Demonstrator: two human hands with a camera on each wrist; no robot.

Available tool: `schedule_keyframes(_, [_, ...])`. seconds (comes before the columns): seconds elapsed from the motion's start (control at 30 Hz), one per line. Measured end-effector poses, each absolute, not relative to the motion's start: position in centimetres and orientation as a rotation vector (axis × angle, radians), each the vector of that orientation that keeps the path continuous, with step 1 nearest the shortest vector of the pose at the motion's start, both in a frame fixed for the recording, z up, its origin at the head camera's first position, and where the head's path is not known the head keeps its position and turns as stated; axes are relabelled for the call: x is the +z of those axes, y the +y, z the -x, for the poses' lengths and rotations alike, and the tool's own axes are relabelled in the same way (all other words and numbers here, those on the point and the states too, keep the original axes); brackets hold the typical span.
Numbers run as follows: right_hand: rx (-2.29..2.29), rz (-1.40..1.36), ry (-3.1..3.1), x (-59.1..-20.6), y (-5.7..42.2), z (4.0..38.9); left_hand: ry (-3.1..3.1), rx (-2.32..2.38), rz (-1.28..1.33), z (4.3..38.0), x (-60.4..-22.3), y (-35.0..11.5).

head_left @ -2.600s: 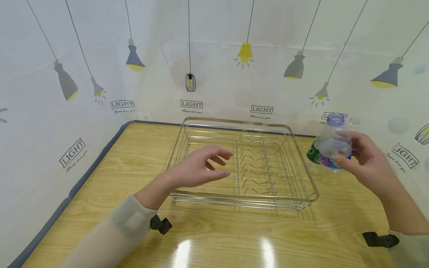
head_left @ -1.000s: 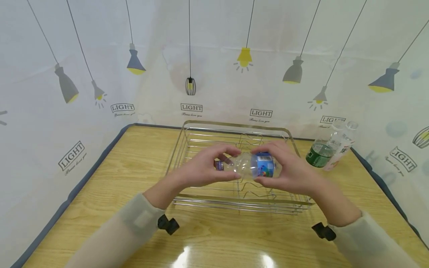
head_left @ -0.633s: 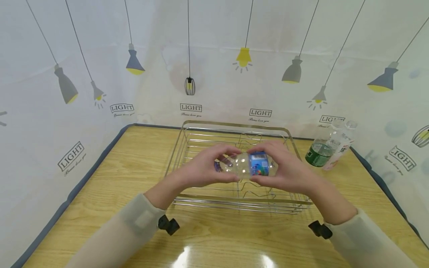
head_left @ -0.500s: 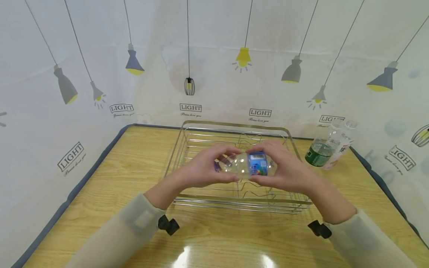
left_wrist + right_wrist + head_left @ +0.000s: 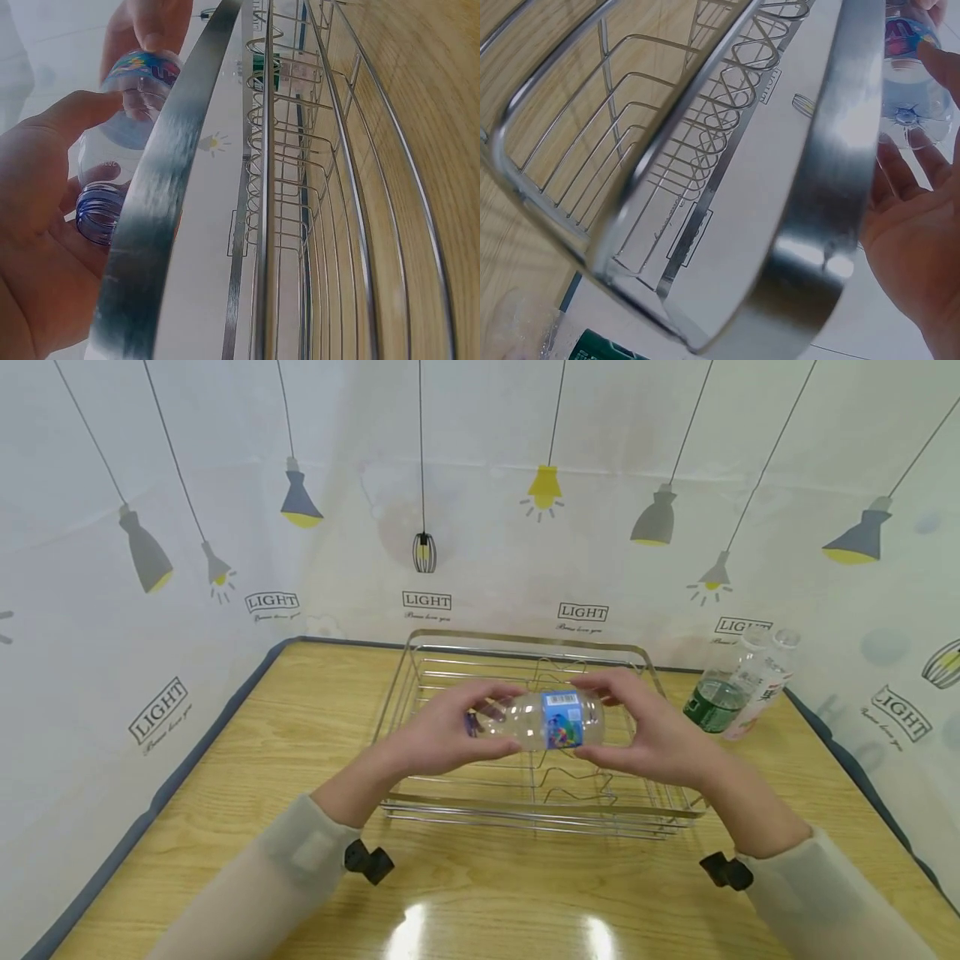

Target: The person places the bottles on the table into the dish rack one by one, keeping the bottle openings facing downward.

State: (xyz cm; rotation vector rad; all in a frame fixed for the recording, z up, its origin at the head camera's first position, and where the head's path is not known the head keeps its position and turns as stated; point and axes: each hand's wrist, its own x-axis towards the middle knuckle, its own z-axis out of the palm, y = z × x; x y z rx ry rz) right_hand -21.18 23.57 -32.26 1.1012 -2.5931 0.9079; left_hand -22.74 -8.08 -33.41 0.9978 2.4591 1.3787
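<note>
A clear plastic bottle (image 5: 562,722) with a blue, multicoloured label lies sideways in the air over the wire dish rack (image 5: 487,802). My left hand (image 5: 438,735) holds it by the neck end, thumb on the near side. In the left wrist view the bottle's blue-violet ridged mouth (image 5: 97,214) shows beside the palm. My right hand (image 5: 660,735) is around the base end, thumb at the lower edge and fingers at the top. Its thumb tip meets the label side in the right wrist view, where the base (image 5: 906,116) faces the palm, with a gap between.
Two more clear bottles stand at the table's back right, one with a green label (image 5: 712,703) and one with a white and pink label (image 5: 761,697). A lamp-print curtain (image 5: 495,518) backs the wooden table (image 5: 465,893). The rack has a raised, flat metal rim.
My right hand has brought the bottle from the back right to the left hand. Over the last half second the bottle shifts slightly left, while the right hand slides rightward along its base.
</note>
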Motion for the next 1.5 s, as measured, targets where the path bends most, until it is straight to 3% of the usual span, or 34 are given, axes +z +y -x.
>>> schedule_keyframes(0.6, [1.120, -1.034, -2.555, -31.6, 22.7, 21.3, 2.465, 1.346, -0.884, 22.7, -33.7, -8.1])
schedule_keyframes(1.17, [1.705, -0.752, -2.543, -31.4, 20.2, 21.4, 2.403, 1.484, -0.803, 22.6, -34.1, -7.6])
schedule_keyframes(1.5, [1.809, -0.696, -2.550, -31.6, 19.0, 21.5, 2.386, 1.542, -0.814, 22.7, -34.4, -7.4])
